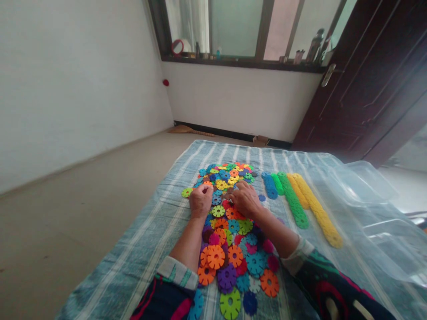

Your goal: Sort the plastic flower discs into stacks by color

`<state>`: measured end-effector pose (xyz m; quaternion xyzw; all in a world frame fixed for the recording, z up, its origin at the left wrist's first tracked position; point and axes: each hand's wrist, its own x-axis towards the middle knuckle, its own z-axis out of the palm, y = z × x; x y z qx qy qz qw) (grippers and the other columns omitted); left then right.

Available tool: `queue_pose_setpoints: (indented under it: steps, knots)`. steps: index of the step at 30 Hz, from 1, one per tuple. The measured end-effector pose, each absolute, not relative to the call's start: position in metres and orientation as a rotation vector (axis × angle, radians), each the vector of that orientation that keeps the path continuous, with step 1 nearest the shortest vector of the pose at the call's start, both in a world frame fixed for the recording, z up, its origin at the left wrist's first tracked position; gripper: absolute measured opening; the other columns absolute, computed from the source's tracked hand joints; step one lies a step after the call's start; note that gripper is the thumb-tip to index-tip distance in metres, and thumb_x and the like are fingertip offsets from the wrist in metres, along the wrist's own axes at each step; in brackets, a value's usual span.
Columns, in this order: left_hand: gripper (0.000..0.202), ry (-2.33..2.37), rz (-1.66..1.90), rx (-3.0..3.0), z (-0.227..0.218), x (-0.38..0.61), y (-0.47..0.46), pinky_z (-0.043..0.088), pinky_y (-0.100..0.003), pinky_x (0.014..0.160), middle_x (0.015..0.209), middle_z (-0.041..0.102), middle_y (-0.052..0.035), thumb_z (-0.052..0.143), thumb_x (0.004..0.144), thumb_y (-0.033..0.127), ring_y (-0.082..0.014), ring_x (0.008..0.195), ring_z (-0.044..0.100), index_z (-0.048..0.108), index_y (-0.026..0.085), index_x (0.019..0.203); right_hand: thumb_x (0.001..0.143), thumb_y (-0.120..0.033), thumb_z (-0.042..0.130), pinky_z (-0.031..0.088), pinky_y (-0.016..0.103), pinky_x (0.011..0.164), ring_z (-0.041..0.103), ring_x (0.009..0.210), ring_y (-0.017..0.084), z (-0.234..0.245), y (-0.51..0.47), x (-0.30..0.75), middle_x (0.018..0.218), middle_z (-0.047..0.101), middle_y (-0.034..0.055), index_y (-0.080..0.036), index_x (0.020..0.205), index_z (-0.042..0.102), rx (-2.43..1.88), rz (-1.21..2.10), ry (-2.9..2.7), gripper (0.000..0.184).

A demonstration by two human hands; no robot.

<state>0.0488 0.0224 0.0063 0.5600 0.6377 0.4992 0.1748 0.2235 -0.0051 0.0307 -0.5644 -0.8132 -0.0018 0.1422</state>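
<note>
Many flat, notched plastic discs in mixed colours form a long pile, with an orange disc (215, 257) and a purple disc (227, 278) on its near part. At the pile's left side, my left hand (201, 201) is closed, thumb and fingers drawn together; whatever they hold is hidden. My right hand (247, 200) reaches onto the middle of the pile, its fingers curled down by a brown disc (230, 190). What lies under those fingertips I cannot make out. Right of the pile lie overlapping rows of discs: a blue row (270, 186), green rows (293, 202) and yellow rows (320, 213).
A striped blue-grey cloth (160, 222) covers the surface under the discs. Two clear plastic containers, a far one (363, 184) and a near one (396, 249), stand at the right. Beyond are a window sill (247, 64) with small items and a dark door (370, 75).
</note>
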Motion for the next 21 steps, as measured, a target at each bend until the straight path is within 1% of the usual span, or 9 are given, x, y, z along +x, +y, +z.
queue_pose_setpoints:
  steps: [2, 5, 9, 11, 12, 14, 16, 18, 21]
  knots:
    - [0.019, 1.811, 1.412, 1.584, 0.007, 0.049, 0.022, 0.046, -0.027, 0.069, 0.062, 0.066, -0.0002, 0.055, 0.071, 0.034, -0.0161, 0.063, 0.060, 0.065, 0.020, 0.063, 0.098, -0.040, 0.044, 0.038, 0.035, 0.093, 0.046, 0.110, 0.023, 0.030, -0.001, 0.221, 0.103, 0.058, 0.0088, -0.025, 0.101, 0.071, -1.606, 0.004, -2.325, 0.031]
    - [0.019, 1.819, 1.409, 1.577, 0.008, 0.049, 0.022, 0.046, -0.027, 0.068, 0.063, 0.067, -0.0005, 0.055, 0.071, 0.034, -0.0163, 0.064, 0.060, 0.065, 0.020, 0.063, 0.095, -0.041, 0.049, 0.037, 0.036, 0.094, 0.041, 0.117, 0.024, 0.028, 0.005, 0.217, 0.113, 0.056, 0.0093, -0.025, 0.102, 0.070, -1.608, -0.023, -2.319, 0.027]
    - [0.020, 1.807, 1.404, 1.586, 0.007, 0.049, 0.022, 0.045, -0.026, 0.068, 0.064, 0.068, -0.0012, 0.054, 0.072, 0.035, -0.0168, 0.066, 0.061, 0.066, 0.020, 0.065, 0.097, -0.044, 0.044, 0.035, 0.038, 0.099, 0.040, 0.121, 0.025, 0.025, 0.007, 0.217, 0.109, 0.058, 0.0100, -0.022, 0.087, 0.073, -1.572, 0.005, -2.378, 0.038]
    - [0.021, 1.797, 1.405, 1.597, 0.007, 0.049, 0.022, 0.045, -0.026, 0.068, 0.064, 0.068, -0.0012, 0.054, 0.073, 0.035, -0.0167, 0.066, 0.061, 0.066, 0.020, 0.066, 0.097, -0.045, 0.044, 0.033, 0.038, 0.102, 0.037, 0.125, 0.025, 0.025, 0.009, 0.217, 0.110, 0.059, 0.0106, -0.021, 0.084, 0.073, -1.546, 0.005, -2.377, 0.040]
    - [0.021, 1.798, 1.407, 1.599, 0.007, 0.049, 0.022, 0.045, -0.026, 0.068, 0.064, 0.068, -0.0011, 0.054, 0.073, 0.035, -0.0166, 0.066, 0.061, 0.066, 0.019, 0.066, 0.096, -0.045, 0.046, 0.033, 0.038, 0.103, 0.036, 0.127, 0.025, 0.025, 0.010, 0.217, 0.114, 0.059, 0.0109, -0.021, 0.089, 0.073, -1.546, -0.002, -2.365, 0.037]
    - [0.020, 1.804, 1.409, 1.598, 0.007, 0.049, 0.021, 0.046, -0.026, 0.068, 0.064, 0.067, -0.0008, 0.055, 0.073, 0.034, -0.0165, 0.065, 0.061, 0.066, 0.020, 0.066, 0.094, -0.045, 0.050, 0.033, 0.040, 0.103, 0.035, 0.129, 0.025, 0.026, 0.013, 0.214, 0.125, 0.055, 0.0107, -0.022, 0.105, 0.070, -1.561, -0.001, -2.361, 0.032]
    - [0.019, 1.809, 1.413, 1.600, 0.007, 0.049, 0.021, 0.046, -0.026, 0.069, 0.064, 0.067, -0.0006, 0.056, 0.073, 0.034, -0.0166, 0.066, 0.061, 0.066, 0.020, 0.065, 0.093, -0.046, 0.052, 0.034, 0.041, 0.102, 0.035, 0.130, 0.025, 0.028, 0.016, 0.209, 0.132, 0.052, 0.0094, -0.025, 0.121, 0.061, -1.571, 0.025, -2.402, 0.036]
    - [0.019, 1.810, 1.413, 1.604, 0.007, 0.049, 0.021, 0.046, -0.026, 0.069, 0.065, 0.068, -0.0008, 0.055, 0.073, 0.033, -0.0166, 0.066, 0.062, 0.066, 0.020, 0.064, 0.094, -0.047, 0.050, 0.035, 0.041, 0.100, 0.038, 0.127, 0.025, 0.030, 0.014, 0.205, 0.131, 0.052, 0.0080, -0.027, 0.125, 0.057, -1.572, 0.045, -2.460, 0.037]
    - [0.020, 1.802, 1.402, 1.606, 0.007, 0.049, 0.021, 0.046, -0.026, 0.068, 0.065, 0.068, -0.0013, 0.054, 0.073, 0.032, -0.0163, 0.066, 0.062, 0.066, 0.019, 0.065, 0.096, -0.047, 0.044, 0.036, 0.040, 0.097, 0.044, 0.119, 0.024, 0.031, 0.000, 0.203, 0.122, 0.056, 0.0067, -0.028, 0.118, 0.059, -1.547, 0.028, -2.517, 0.032]
